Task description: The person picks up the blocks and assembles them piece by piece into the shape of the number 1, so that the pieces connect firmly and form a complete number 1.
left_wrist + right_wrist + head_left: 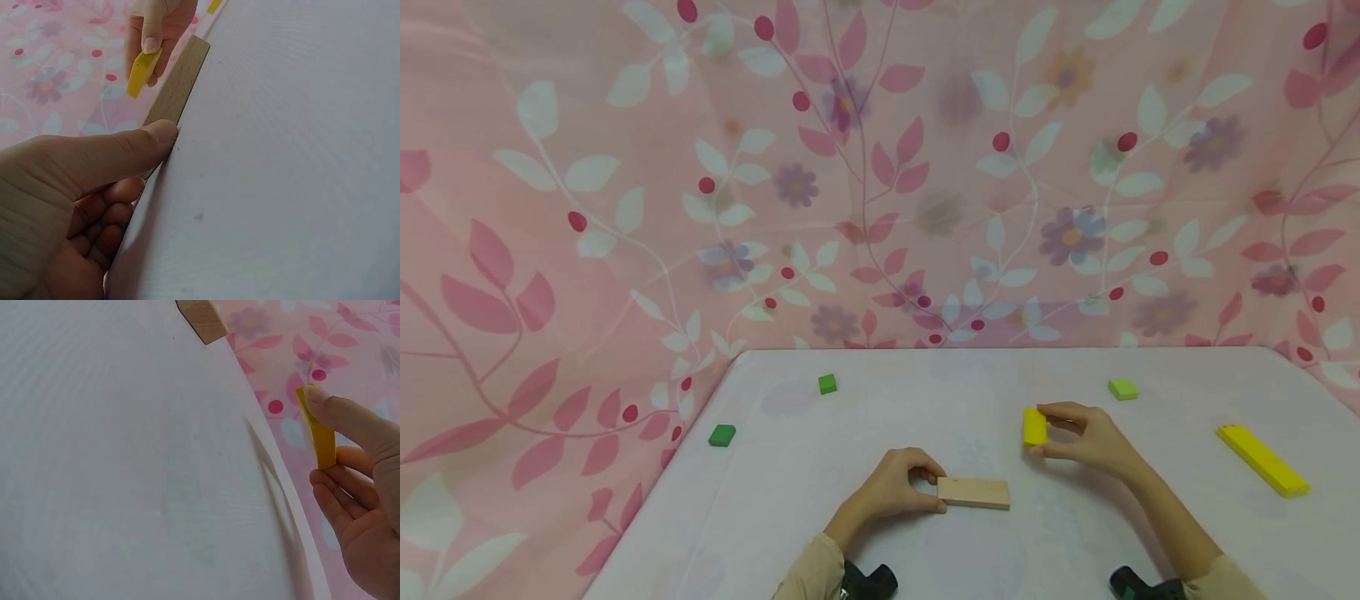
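Observation:
In the head view my left hand (898, 483) pinches the left end of a flat, plain wooden block (974, 492), thumb on the near side and fingers on the far side. The block lies lengthwise from left to right, close over the white table. Farther back and to the right, my right hand (1090, 437) holds a small yellow block (1034, 427) between thumb and fingers. The right wrist view shows that yellow block (320, 434) gripped at its two ends, thumb at the top. The left wrist view has the thumb lying over the wooden block (181, 78).
A long yellow block (1262, 460) lies at the right of the white table (775, 533). A light green block (1123, 389) sits at the back right. Two green blocks, one small (827, 383) and one darker (722, 435), lie at the left. A flowered pink cloth (925, 208) hangs behind.

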### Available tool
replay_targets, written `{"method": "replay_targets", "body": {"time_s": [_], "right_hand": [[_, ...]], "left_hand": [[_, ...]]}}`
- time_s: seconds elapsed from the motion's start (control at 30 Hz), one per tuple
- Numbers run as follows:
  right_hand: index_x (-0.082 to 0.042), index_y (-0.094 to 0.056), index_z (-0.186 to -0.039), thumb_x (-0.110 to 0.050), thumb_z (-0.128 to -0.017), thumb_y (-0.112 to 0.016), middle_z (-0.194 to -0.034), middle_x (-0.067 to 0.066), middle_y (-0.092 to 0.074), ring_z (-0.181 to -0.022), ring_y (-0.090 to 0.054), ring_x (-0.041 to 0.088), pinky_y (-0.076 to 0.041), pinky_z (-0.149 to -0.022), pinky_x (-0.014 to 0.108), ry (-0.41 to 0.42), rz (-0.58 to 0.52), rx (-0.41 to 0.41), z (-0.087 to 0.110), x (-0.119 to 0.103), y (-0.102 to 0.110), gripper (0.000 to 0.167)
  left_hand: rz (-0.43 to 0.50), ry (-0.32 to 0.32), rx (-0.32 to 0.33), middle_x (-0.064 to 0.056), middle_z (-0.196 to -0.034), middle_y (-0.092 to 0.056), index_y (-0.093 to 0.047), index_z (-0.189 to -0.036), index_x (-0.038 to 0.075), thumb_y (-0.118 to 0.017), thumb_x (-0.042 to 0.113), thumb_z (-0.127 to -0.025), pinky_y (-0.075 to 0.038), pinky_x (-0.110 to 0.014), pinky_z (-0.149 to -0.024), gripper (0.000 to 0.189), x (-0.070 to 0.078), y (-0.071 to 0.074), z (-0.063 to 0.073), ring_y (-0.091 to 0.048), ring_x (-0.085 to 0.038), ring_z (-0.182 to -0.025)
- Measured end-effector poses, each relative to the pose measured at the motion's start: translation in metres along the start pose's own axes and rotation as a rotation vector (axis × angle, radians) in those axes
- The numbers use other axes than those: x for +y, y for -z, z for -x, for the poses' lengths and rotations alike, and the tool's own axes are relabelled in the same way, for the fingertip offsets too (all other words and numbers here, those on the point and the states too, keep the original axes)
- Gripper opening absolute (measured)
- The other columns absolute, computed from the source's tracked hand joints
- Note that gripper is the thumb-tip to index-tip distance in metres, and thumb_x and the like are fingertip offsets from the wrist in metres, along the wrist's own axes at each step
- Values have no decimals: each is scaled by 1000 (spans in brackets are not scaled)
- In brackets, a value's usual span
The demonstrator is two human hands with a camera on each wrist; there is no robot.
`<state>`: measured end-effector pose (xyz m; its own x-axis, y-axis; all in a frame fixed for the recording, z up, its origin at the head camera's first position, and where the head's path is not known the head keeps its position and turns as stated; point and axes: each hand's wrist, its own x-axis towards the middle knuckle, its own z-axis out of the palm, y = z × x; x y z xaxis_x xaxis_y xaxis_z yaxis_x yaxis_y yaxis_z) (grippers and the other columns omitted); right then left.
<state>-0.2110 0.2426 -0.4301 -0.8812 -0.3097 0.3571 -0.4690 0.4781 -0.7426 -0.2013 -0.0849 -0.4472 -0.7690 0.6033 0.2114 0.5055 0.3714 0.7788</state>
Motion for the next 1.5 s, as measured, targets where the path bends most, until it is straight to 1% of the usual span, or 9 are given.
{"method": "replay_targets", "body": {"time_s": [0.13,0.3,0.37,0.47,0.57,0.7,0.9,1.17,1.5], "right_hand": [[7,-61,-116,-14,-73,-81,-115,22,-62,-100,-58,2,-46,-85,15,-6,16,-12,-1,-2,-4,53],[7,-61,-116,-14,-73,-81,-115,23,-62,-102,-61,24,-49,-85,21,-8,25,-13,-4,-6,-7,53],[8,-61,-116,-13,-73,-81,-115,23,-61,-102,-60,29,-49,-86,27,-7,13,-18,-5,-7,-8,52],[8,-60,-117,-12,-73,-81,-116,23,-61,-103,-59,32,-49,-87,35,-6,-8,-30,-6,-10,-10,52],[8,-60,-118,-12,-74,-80,-117,22,-61,-104,-59,34,-48,-87,40,-7,-17,-41,-7,-11,-11,52],[7,-59,-119,-13,-74,-80,-118,22,-61,-106,-58,34,-47,-88,42,-19,-16,-46,-10,-13,-14,53],[7,-59,-119,-14,-75,-80,-118,22,-60,-107,-57,36,-46,-89,42,-23,-29,-59,-13,-15,-19,53],[6,-60,-118,-16,-75,-80,-117,22,-61,-106,-58,36,-48,-88,42,-6,-3,-71,-18,-13,-26,53],[7,-60,-118,-15,-75,-80,-119,22,-60,-107,-57,36,-46,-90,42,-11,-47,-79,-22,-16,-35,53]], "left_hand": [[-5,-6,1,4,-82,-65,-72,-95,6,-86,13,-65,-47,-18,-74,34,0,0,0,-56,1,-76],[-4,-6,1,4,-82,-65,-72,-95,6,-86,12,-65,-48,-18,-74,34,0,-1,0,-56,1,-76],[-5,-4,-1,5,-83,-65,-72,-95,6,-86,12,-65,-48,-18,-74,34,0,0,0,-56,1,-76],[-7,-5,-2,4,-83,-65,-72,-95,5,-86,13,-65,-48,-18,-74,35,0,0,0,-56,1,-76],[-7,-4,0,4,-82,-65,-72,-95,5,-86,13,-65,-47,-18,-74,35,0,-1,0,-56,1,-76],[-10,-3,2,4,-82,-65,-72,-95,5,-86,13,-65,-48,-18,-74,35,0,0,0,-56,1,-76],[-10,2,2,4,-82,-65,-72,-95,5,-86,13,-65,-48,-18,-74,34,1,0,-1,-56,1,-76],[-13,-1,3,4,-82,-65,-72,-95,5,-86,13,-65,-48,-18,-74,35,2,1,-1,-56,1,-76],[-15,15,1,5,-81,-65,-72,-95,6,-87,14,-65,-47,-18,-74,34,1,0,0,-55,1,-75]]}}
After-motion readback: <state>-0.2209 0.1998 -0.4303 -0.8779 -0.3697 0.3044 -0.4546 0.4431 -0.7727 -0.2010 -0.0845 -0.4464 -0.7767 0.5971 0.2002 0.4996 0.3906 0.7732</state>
